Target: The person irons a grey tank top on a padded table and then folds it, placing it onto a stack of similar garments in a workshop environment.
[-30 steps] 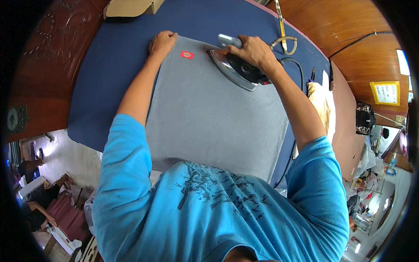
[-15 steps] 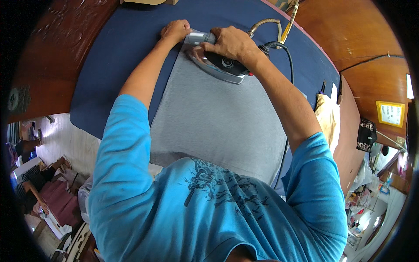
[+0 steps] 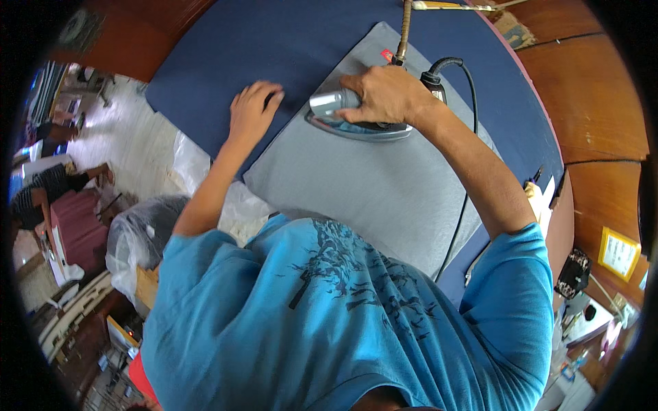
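My right hand (image 3: 387,96) is wrapped round the handle of a steam iron (image 3: 373,135), whose grey front end points left. The iron rests on a flat piece of grey fabric (image 3: 356,178), over its far part. A small red label (image 3: 387,55) shows near the fabric's far corner. Off the fabric's left edge, my left hand (image 3: 255,113) hovers over or lies on the dark blue board cover (image 3: 226,55); which one I cannot tell. Its thumb stands apart from the fingers, and nothing is in it.
A black cord (image 3: 474,96) loops from the iron down across the fabric's right side. A braided hose (image 3: 404,31) rises from its back. Light cloth (image 3: 533,195) lies at the board's right edge. Plastic-wrapped goods (image 3: 140,233) stand left; a seated person (image 3: 48,192) is beyond.
My left hand has let go of the fabric's far left edge and come nearer, its fingers opening. The view has turned, and the fabric's far corner with the red label now shows.
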{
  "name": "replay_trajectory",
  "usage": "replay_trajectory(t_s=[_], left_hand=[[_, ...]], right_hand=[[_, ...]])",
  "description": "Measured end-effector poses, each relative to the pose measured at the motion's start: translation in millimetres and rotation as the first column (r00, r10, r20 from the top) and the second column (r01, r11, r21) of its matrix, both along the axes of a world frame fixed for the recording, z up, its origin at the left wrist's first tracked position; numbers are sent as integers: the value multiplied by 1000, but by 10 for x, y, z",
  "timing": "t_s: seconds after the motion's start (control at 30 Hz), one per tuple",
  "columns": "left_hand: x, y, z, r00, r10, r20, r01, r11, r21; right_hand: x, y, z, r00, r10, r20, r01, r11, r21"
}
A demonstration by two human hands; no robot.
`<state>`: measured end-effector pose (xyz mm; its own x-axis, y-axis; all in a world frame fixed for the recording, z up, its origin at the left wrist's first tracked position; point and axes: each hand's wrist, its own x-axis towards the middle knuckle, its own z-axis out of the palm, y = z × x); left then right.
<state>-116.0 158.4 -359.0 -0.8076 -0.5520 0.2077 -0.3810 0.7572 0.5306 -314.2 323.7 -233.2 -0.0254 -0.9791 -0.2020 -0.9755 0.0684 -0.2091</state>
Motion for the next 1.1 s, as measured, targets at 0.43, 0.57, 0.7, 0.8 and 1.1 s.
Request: replay_trajectory(t_s=[0.43,0.57,0.7,0.8,1.1], left_hand=[[1164,1049,-223,819,548,-172,-564,824,-60],[1123,1029,-151,780,601,-173,-598,798,75],[1139,932,-220,772,605,-194,-573,795,198],[1210,919,-187,786,588,-193,-527,799,288],[1419,804,-353,846,402,-351,-330,911,247]], right_hand=[[510,-345,-33,996,89,1,-89,991,-104],[583,-209,-54,956,293,20,-291,954,-66],[906,-127,-2,965,261,-3,-261,965,-13],[931,-350,9,995,92,35,-89,993,-71],[1240,-202,40,972,233,40,-233,972,15]])
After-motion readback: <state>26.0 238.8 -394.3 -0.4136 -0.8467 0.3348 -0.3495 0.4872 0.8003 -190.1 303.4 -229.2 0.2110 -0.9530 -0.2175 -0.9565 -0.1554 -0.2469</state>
